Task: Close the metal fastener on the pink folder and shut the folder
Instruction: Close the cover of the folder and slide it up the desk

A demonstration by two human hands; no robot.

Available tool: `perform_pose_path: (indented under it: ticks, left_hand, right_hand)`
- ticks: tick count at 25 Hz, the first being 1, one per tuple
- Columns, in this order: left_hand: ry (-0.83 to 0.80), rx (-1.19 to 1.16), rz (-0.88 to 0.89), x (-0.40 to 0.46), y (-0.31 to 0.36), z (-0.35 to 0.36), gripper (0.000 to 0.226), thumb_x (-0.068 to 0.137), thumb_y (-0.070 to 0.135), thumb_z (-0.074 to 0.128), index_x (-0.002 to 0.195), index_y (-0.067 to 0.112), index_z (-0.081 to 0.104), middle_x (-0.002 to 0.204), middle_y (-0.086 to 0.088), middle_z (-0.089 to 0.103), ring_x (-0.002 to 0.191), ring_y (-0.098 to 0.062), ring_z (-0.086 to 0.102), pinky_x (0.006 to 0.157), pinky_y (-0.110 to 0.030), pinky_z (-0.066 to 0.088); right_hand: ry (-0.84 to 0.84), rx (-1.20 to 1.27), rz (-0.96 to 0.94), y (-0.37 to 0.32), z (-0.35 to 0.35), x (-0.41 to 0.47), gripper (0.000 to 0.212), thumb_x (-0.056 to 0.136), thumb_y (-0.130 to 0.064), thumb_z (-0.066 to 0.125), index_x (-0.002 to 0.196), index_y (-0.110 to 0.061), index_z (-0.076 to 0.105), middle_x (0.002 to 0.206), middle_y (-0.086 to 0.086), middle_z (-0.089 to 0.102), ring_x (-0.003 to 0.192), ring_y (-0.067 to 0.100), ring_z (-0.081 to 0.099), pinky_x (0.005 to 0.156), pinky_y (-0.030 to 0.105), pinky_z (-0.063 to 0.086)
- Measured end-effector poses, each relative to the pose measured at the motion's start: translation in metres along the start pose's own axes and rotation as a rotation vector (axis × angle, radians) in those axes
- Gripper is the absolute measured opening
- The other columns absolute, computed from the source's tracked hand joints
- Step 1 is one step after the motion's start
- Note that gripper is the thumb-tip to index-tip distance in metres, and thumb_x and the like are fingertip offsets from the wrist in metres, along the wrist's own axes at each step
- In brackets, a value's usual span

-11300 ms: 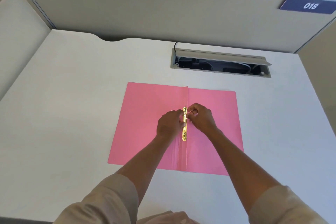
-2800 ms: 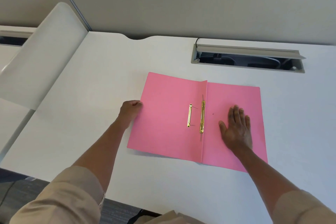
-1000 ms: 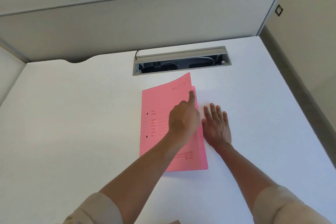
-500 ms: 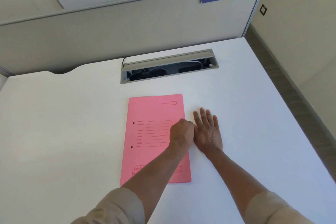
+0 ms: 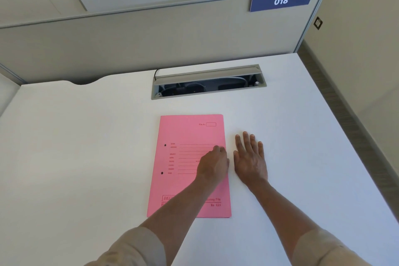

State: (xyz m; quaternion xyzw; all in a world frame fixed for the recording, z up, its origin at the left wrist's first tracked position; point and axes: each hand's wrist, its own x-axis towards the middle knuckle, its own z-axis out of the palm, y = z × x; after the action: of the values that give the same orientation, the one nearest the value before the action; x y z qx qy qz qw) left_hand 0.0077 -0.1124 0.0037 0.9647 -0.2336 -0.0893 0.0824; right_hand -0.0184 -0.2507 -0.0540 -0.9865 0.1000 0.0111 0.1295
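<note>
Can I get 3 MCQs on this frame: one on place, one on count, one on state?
1. Where is the right hand?
A. On the folder cover
B. Flat on the desk to the right of the folder
C. Inside the cable tray

2. How many punch holes show on the pink folder cover?
A. Two
B. Four
C. None

3. What state is the folder in?
A. Open, fastener showing
C. Cover half raised
B. Shut, lying flat

Answers:
1 B: the palm lies on the bare white desk, beside the folder's right edge.
2 A: two dark holes sit near the cover's left edge.
3 B: only the printed front cover shows, with the left hand resting on it near the right edge.
</note>
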Motion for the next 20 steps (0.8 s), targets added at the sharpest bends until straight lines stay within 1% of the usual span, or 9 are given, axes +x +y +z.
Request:
perform_pose_path:
  ticks: [3,6,9,10,12,14,15,18,20]
  left_hand:
    - [0.072,0.003,0.056,-0.009,-0.016,0.001,0.028,0.101,0.022,0.045,0.124,0.01,0.054,0.11,-0.007,0.058,0.09,-0.024,0.062,0.071,-0.034,0.055]
    - [0.15,0.028,0.072,-0.022,-0.043,0.007,0.027,0.097,0.024,0.051,0.122,0.014,0.054,0.115,-0.003,0.054,0.105,-0.021,0.053,0.087,-0.035,0.051]
    - [0.157,0.042,0.003,-0.04,-0.074,0.014,0.039,0.099,0.032,0.047,0.134,0.017,0.047,0.139,-0.003,0.045,0.132,-0.025,0.04,0.109,-0.043,0.04]
    - [0.136,0.053,-0.026,-0.045,-0.084,0.015,0.044,0.1,0.034,0.043,0.14,0.017,0.043,0.149,-0.006,0.037,0.141,-0.028,0.032,0.115,-0.047,0.034]
    - [0.12,0.07,-0.091,-0.053,-0.102,0.013,0.051,0.101,0.037,0.039,0.148,0.016,0.037,0.161,-0.009,0.021,0.15,-0.033,0.016,0.12,-0.052,0.022]
    - [0.13,0.054,-0.197,-0.062,-0.116,0.007,0.055,0.1,0.04,0.04,0.149,0.017,0.033,0.164,-0.011,0.012,0.15,-0.035,0.011,0.12,-0.054,0.017]
    - [0.121,0.044,-0.262,-0.063,-0.118,0.006,0.057,0.099,0.042,0.041,0.149,0.017,0.03,0.164,-0.012,0.009,0.15,-0.036,0.012,0.118,-0.056,0.018]
    - [0.057,-0.04,-0.52,-0.072,-0.127,-0.002,0.067,0.094,0.051,0.044,0.15,0.022,0.023,0.161,-0.015,0.007,0.139,-0.037,0.024,0.107,-0.053,0.033]
    - [-0.004,-0.139,-0.643,-0.07,-0.131,-0.009,0.074,0.091,0.052,0.049,0.154,0.027,0.019,0.155,-0.015,0.013,0.129,-0.036,0.032,0.099,-0.048,0.038]
  right_hand:
    - [-0.026,-0.031,0.007,-0.005,-0.004,0.0,0.057,0.104,-0.028,0.034,0.158,-0.016,0.021,0.168,0.012,0.014,0.155,0.034,0.01,0.126,0.05,0.01]
    - [-0.051,-0.022,0.024,-0.011,-0.006,-0.001,0.057,0.105,-0.027,0.034,0.158,-0.015,0.02,0.168,0.014,0.013,0.155,0.035,0.009,0.125,0.051,0.011]
    - [-0.075,0.006,0.006,-0.025,-0.003,-0.007,0.058,0.105,-0.033,0.03,0.158,-0.015,0.017,0.168,0.013,0.011,0.155,0.033,0.007,0.126,0.049,0.008]
    - [-0.085,0.01,-0.016,-0.032,-0.001,-0.01,0.058,0.105,-0.035,0.03,0.158,-0.016,0.015,0.168,0.013,0.011,0.155,0.033,0.007,0.126,0.049,0.008]
    - [-0.107,0.002,-0.058,-0.047,0.003,-0.016,0.06,0.105,-0.039,0.029,0.159,-0.019,0.012,0.168,0.013,0.009,0.155,0.034,0.007,0.126,0.049,0.007]
    - [-0.118,-0.003,-0.049,-0.062,0.007,-0.019,0.061,0.104,-0.041,0.029,0.159,-0.021,0.011,0.168,0.015,0.007,0.155,0.036,0.005,0.126,0.05,0.006]
    - [-0.121,0.0,-0.022,-0.064,0.008,-0.02,0.061,0.104,-0.042,0.031,0.159,-0.021,0.013,0.168,0.016,0.008,0.154,0.037,0.005,0.126,0.05,0.007]
    - [-0.126,-0.004,0.0,-0.081,0.01,-0.025,0.061,0.103,-0.043,0.032,0.158,-0.022,0.016,0.167,0.019,0.008,0.154,0.039,0.005,0.126,0.05,0.007]
    - [-0.132,-0.007,0.003,-0.088,0.011,-0.025,0.061,0.103,-0.043,0.032,0.158,-0.022,0.015,0.167,0.019,0.007,0.154,0.038,0.004,0.125,0.049,0.006]
